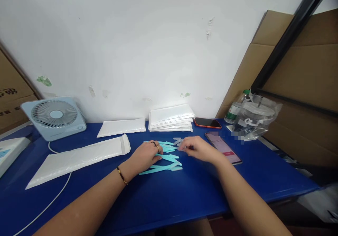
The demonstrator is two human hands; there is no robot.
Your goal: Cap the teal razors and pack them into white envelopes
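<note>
Several slim turquoise eyebrow razors [165, 167] lie loosely side by side on the blue table. Over their left ends is my left hand [144, 157], its fingers curled down and closed on a razor; the fingertips are partly hidden. At the right ends of the razors lies a small heap of clear plastic caps [177, 141]. My right hand [195, 148] is at this heap, thumb and fingers pinched together on a clear cap. How much of the cap is in the pinch is hard to see.
Behind stand a stack of white padded mailers [171, 118] and another white mailer [123, 127]. A long mailer [79, 160] lies left, near a blue fan [54, 118] and its cable. Two phones [224, 148], a bottle [235, 109] and a bagged cup [256, 114] are on the right.
</note>
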